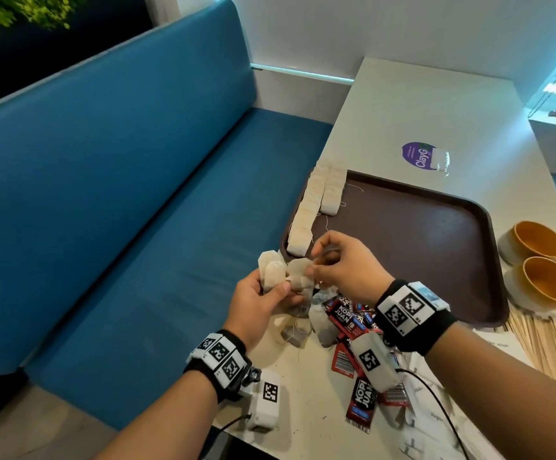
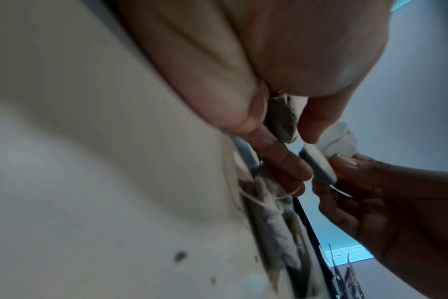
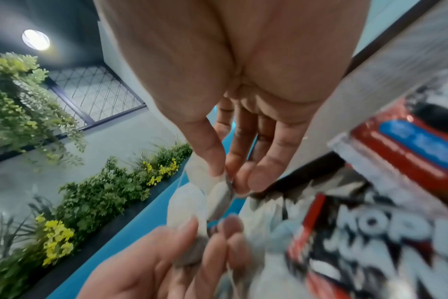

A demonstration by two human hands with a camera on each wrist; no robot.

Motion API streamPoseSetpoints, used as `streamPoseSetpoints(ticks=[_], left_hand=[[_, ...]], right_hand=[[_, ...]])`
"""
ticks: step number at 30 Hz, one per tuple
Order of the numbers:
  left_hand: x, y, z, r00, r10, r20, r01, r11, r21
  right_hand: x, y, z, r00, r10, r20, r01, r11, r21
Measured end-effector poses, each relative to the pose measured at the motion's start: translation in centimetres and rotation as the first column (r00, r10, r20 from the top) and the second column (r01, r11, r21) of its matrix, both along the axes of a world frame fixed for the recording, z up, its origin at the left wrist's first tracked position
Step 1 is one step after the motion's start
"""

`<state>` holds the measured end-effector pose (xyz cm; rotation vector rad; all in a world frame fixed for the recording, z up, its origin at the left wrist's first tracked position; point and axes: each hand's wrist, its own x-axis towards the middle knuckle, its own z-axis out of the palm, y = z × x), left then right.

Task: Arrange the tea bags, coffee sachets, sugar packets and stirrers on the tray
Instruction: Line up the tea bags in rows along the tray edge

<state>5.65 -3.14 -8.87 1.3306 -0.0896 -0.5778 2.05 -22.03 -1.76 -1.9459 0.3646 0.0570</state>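
My left hand (image 1: 263,300) grips a fanned bunch of white tea bags (image 1: 273,272) above the table's left edge. My right hand (image 1: 333,270) pinches one tea bag (image 1: 299,270) out of that bunch, thumb against fingertips; the right wrist view shows this tea bag (image 3: 219,194) between them. A dark brown tray (image 1: 435,240) lies beyond, with two rows of tea bags (image 1: 319,200) along its left rim. Loose tea bags (image 1: 319,323) and red-black coffee sachets (image 1: 346,317) are heaped under my hands. Wooden stirrers (image 1: 542,343) lie in a bundle at the right.
Two orange-lined cups (image 1: 535,244) stand right of the tray. A purple sticker (image 1: 419,156) and a stray tea bag (image 1: 440,159) lie beyond the tray. A blue bench (image 1: 120,194) runs along the table's left. White packets (image 1: 419,423) lie near my right forearm.
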Motion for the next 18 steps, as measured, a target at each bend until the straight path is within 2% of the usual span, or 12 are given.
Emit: streamPoseSetpoints(ticks=[6,9,11,13,18], left_hand=[[0.2,0.1,0.0,0.994,0.029,-0.102,-0.042,0.991,-0.131],[0.3,-0.1,0.0,0.996,0.035,-0.087,-0.041,0.996,-0.074],[0.2,-0.2,0.1,0.997,0.018,-0.07,-0.021,0.999,-0.042],[0.1,-0.2,0.2,0.998,0.008,-0.063,-0.01,1.0,-0.028],[0.2,-0.1,0.3,0.998,0.005,-0.068,-0.007,1.0,-0.026]], right_hand=[[2.7,-4.1,1.3,0.985,-0.151,0.089,0.151,0.989,0.013],[5.1,-7.4,0.2,0.954,-0.295,0.044,0.296,0.955,-0.016],[6.5,-9.0,-0.6,0.936,-0.35,-0.044,0.35,0.937,0.002],[7.7,-9.8,-1.0,0.936,-0.335,-0.107,0.341,0.939,0.04],[10.2,-9.8,-1.6,0.953,-0.266,-0.147,0.278,0.958,0.064]])
